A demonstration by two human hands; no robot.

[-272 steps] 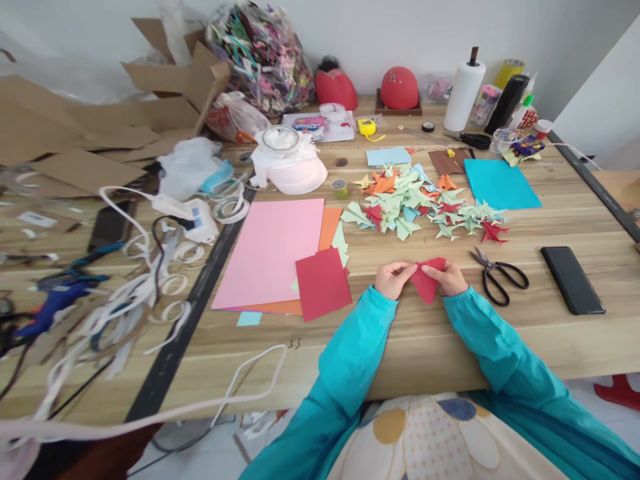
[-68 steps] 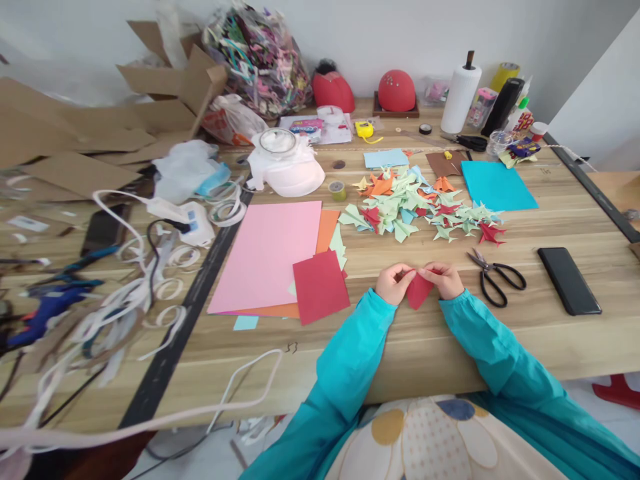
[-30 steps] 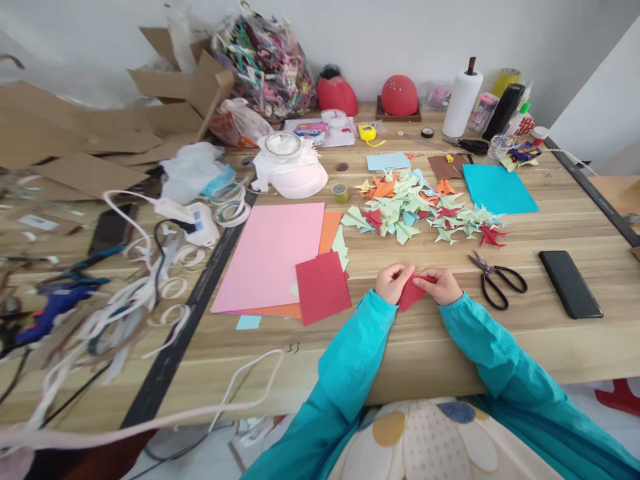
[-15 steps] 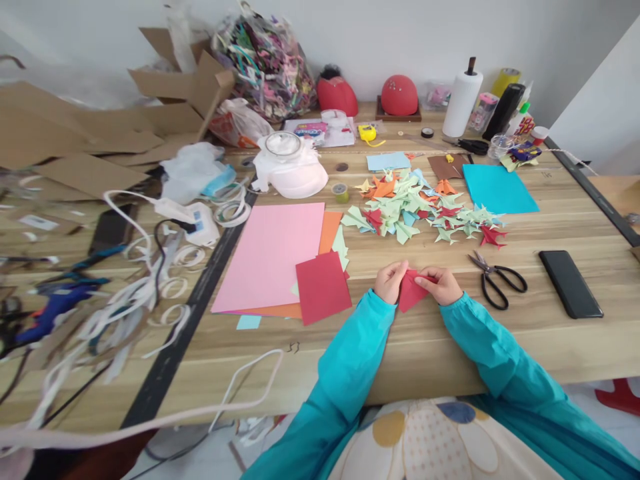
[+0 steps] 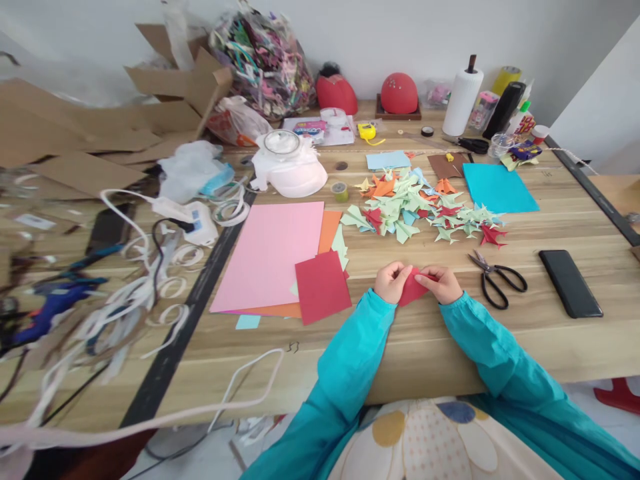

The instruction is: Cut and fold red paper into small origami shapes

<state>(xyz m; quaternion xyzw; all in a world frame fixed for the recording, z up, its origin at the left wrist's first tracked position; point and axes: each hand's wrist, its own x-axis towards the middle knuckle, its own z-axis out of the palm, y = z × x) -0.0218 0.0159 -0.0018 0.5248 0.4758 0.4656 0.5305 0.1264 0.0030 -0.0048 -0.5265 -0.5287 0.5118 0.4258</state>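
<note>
A small piece of folded red paper [image 5: 412,291] is pinched between my two hands, just above the wooden table. My left hand [image 5: 392,283] grips its left side with thumb and fingers together. On its upper right, my right hand [image 5: 443,285] presses with the thumb and fingertips. The fingers cover part of the folds. Flat red sheets [image 5: 323,288] lie left of my hands, overlapping a large pink sheet [image 5: 275,253]. Beyond my hands spreads a heap of folded paper pieces [image 5: 410,200] in green, orange, red and blue. Black-handled scissors [image 5: 495,277] rest to the right.
A black phone [image 5: 570,283] lies at the right, with a turquoise sheet [image 5: 500,188] behind it. White cables [image 5: 115,300], a blue glue gun [image 5: 53,310] and cardboard [image 5: 95,120] crowd the left. A paper roll [image 5: 463,103] stands at the back.
The red paper's lower part has been turned up, so less of it hangs below my fingers. Both hands stay in nearly the same place, still holding it.
</note>
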